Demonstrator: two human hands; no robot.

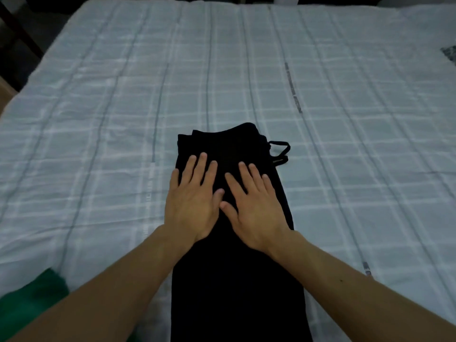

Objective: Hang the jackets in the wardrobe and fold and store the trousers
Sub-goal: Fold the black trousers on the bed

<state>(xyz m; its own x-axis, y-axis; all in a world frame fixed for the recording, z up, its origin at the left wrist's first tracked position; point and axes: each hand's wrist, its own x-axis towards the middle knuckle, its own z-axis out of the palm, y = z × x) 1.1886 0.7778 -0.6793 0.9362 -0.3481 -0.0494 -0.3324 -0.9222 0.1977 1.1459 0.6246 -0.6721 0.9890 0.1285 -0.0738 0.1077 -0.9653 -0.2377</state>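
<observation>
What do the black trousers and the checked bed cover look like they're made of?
The black trousers look like soft matte knit, perhaps cotton jersey: no sheen, a limp drawstring at the waist. The checked bed cover looks like thin woven cotton, matte, finely wrinkled. Neither fibre can be confirmed.

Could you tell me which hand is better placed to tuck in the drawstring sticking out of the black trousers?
The right hand: it lies flat on the black trousers nearest the drawstring, which loops out on their right; the left hand is farther.
</observation>
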